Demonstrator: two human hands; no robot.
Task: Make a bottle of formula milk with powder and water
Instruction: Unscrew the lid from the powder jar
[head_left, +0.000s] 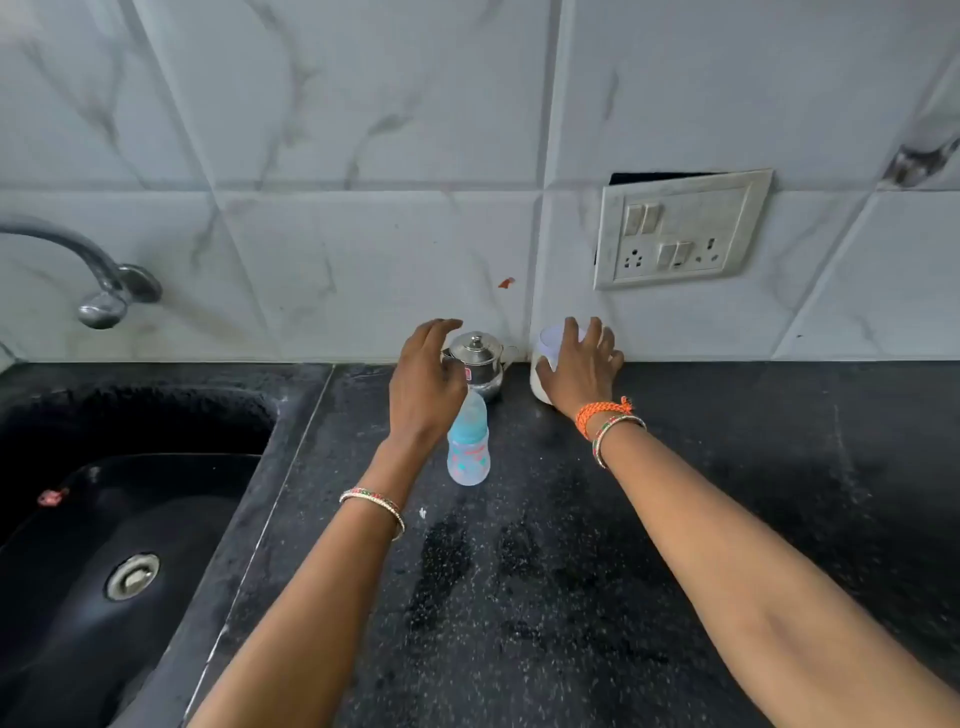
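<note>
A small clear baby bottle (468, 449) with a blue cap stands on the black counter (571, 545). Behind it, against the wall, sits a small steel pot (480, 361) with a knobbed lid. My left hand (423, 382) hovers over the pot's left side with fingers spread, holding nothing. To the right stands a white container (543, 371) with a pale lid. My right hand (582, 371) lies over that container, fingers apart around it; whether it grips is unclear.
A black sink (119, 519) with a steel drain lies at the left, a tap (98, 280) on the wall above it. A switch and socket plate (680, 228) sits on the marble-tiled wall at the right. Wet patches show on the counter.
</note>
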